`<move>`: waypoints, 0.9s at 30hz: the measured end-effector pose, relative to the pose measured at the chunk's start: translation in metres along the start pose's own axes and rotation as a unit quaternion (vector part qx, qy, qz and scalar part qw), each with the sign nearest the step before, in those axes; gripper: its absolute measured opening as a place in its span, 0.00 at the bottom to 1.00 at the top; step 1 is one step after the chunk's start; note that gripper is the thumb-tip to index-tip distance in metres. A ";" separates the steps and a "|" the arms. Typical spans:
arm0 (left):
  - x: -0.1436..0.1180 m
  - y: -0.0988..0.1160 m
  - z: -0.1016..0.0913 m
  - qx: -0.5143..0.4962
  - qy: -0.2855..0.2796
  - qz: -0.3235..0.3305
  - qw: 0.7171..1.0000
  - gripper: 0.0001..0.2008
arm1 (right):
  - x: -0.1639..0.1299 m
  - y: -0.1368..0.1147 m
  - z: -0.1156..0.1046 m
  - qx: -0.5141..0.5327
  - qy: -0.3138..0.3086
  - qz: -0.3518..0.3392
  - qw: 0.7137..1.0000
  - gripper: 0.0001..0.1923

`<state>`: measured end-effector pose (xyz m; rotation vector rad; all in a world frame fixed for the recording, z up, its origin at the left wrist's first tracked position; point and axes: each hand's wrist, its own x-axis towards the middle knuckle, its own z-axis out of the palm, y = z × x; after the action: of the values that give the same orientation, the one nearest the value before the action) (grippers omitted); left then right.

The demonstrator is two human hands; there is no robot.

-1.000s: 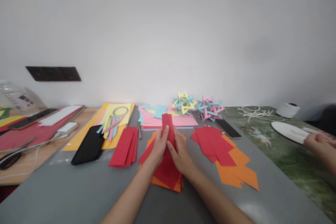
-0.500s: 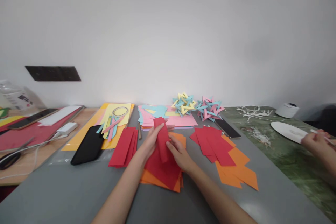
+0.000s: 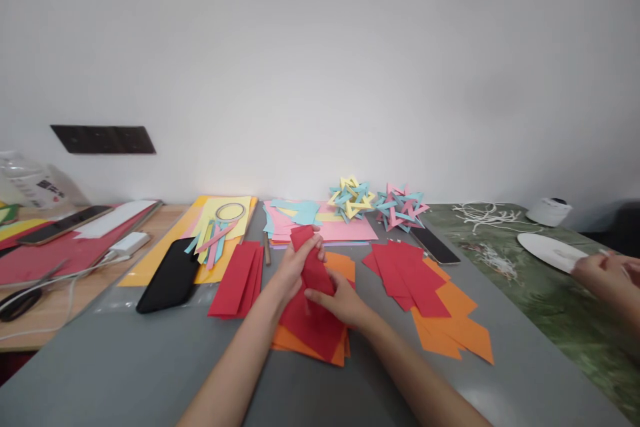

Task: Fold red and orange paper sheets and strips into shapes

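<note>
A folded strip of red paper (image 3: 316,273) is held up between my two hands. My left hand (image 3: 295,267) closes on its upper part, thumb across the front and fingers behind. Lower down, my right hand (image 3: 341,300) pinches the strip's right side, its thumb lying over the front. Beneath both hands, red sheets (image 3: 315,333) lie on a stack of orange paper (image 3: 300,343). Folded red strips (image 3: 236,280) rest to the left. On the right, red pieces (image 3: 407,273) partly cover orange pieces (image 3: 457,320).
Two folded-paper stars (image 3: 351,199) stand by the wall, beside pastel sheets (image 3: 345,231). A black phone (image 3: 170,277) and yellow paper (image 3: 135,273) lie left, with scissors (image 3: 20,303) beyond. Another person's hand (image 3: 603,273) works at the right near a white oval plate (image 3: 547,250).
My right thumb has moved lower and left across the red strip. My left fingers have curled in around its upper edge. The other person's hand has shifted slightly.
</note>
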<state>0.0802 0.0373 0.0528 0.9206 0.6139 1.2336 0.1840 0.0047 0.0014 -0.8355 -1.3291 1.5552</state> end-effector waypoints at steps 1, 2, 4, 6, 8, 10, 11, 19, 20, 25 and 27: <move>-0.001 0.000 0.001 0.005 -0.004 -0.008 1.000 0.09 | -0.001 -0.001 0.000 0.039 -0.027 0.010 0.999 0.15; -0.002 0.000 0.002 0.013 -0.012 -0.021 1.000 0.09 | -0.002 0.000 -0.001 0.078 -0.061 0.027 0.995 0.15; -0.005 -0.002 0.004 0.036 -0.038 -0.046 0.998 0.10 | -0.002 0.001 -0.003 0.114 -0.119 0.061 0.984 0.12; -0.006 -0.005 0.006 0.057 -0.051 -0.056 0.996 0.10 | -0.001 0.005 -0.005 0.093 -0.131 0.062 0.985 0.09; -0.004 -0.007 0.004 0.057 -0.017 -0.043 0.997 0.12 | 0.001 0.007 -0.006 0.075 -0.112 0.045 0.990 0.09; 0.000 -0.008 0.001 0.035 0.053 -0.029 0.998 0.14 | 0.001 0.006 -0.005 0.076 -0.123 0.050 0.988 0.10; 0.002 -0.008 -0.001 0.020 0.083 -0.031 0.996 0.14 | 0.000 0.004 -0.004 0.080 -0.146 0.062 0.984 0.11; 0.003 -0.011 -0.007 0.014 0.026 -0.088 0.996 0.14 | -0.007 -0.004 -0.002 0.202 -0.180 0.132 0.954 0.13; 0.001 -0.012 -0.005 0.046 0.008 -0.089 0.995 0.14 | -0.007 -0.003 -0.004 0.204 -0.176 0.136 0.953 0.13; -0.010 -0.005 0.004 0.045 -0.111 -0.109 0.987 0.10 | -0.006 0.003 -0.009 0.157 -0.227 0.140 0.951 0.08; -0.011 -0.001 0.008 -0.014 -0.143 -0.133 0.981 0.12 | -0.005 0.003 -0.010 0.162 -0.269 0.145 0.938 0.11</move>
<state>0.0846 0.0244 0.0547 0.9388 0.4705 0.8494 0.1948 0.0038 -0.0034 -0.4193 -1.2968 2.2792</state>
